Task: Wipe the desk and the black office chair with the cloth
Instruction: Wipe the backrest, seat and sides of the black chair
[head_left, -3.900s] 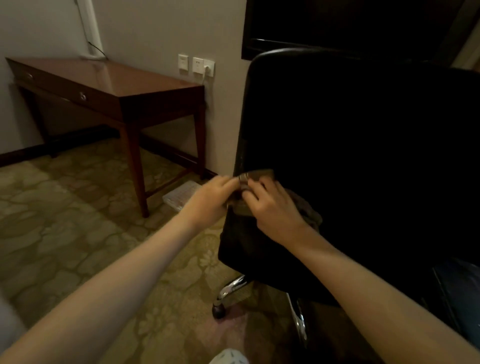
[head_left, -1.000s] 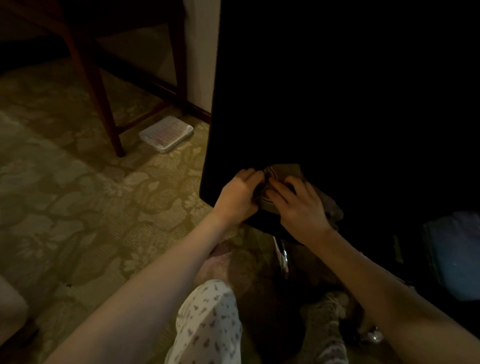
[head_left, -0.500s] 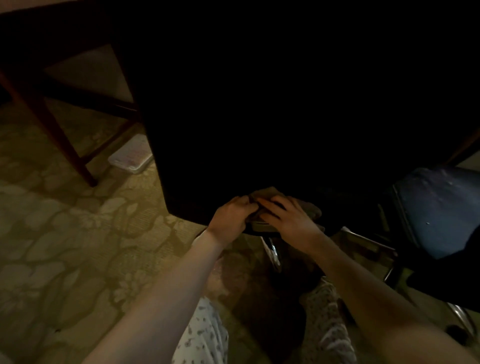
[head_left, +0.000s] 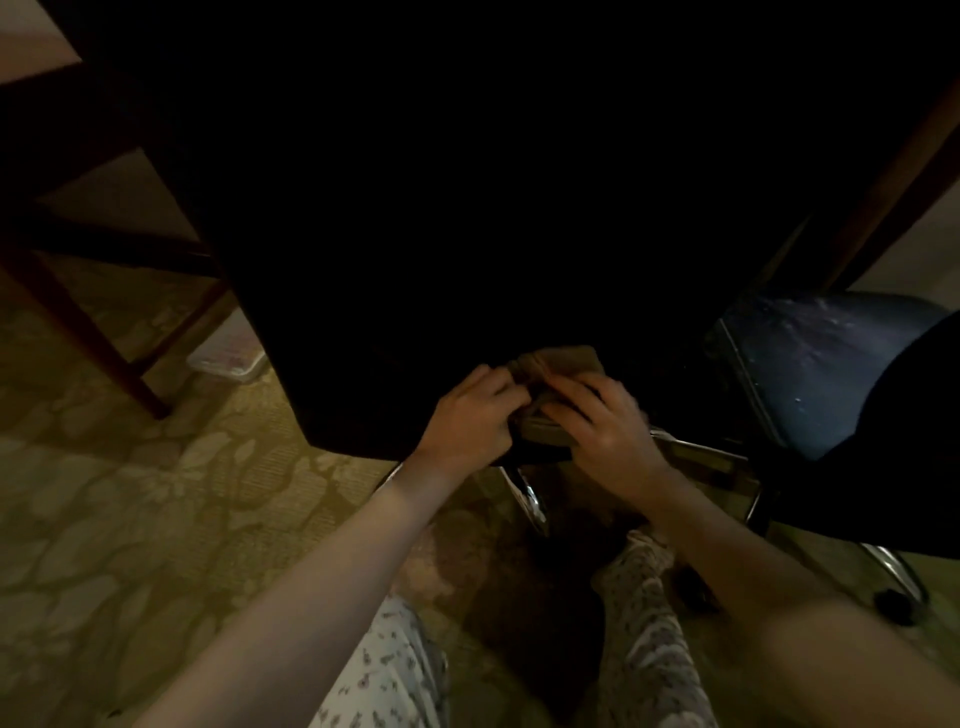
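Gripping one folded brown cloth with two hands set close together, nearly touching: left hand curled round its left end, right hand with fingers bent over its right part. Pressing that cloth against the lower edge of the backrest of the one black office chair.

Just below the hands, part of a chrome base; far right, one dark castor. Nearer the camera, two legs in patterned trousers, over patterned carpet.

To the left, behind the chair, the wooden desk, with one leg and its crossbars in view. Under it on the carpet, one shallow clear box, partly hidden by the chair; contents too blurred to tell. To the right, one bluish padded surface.
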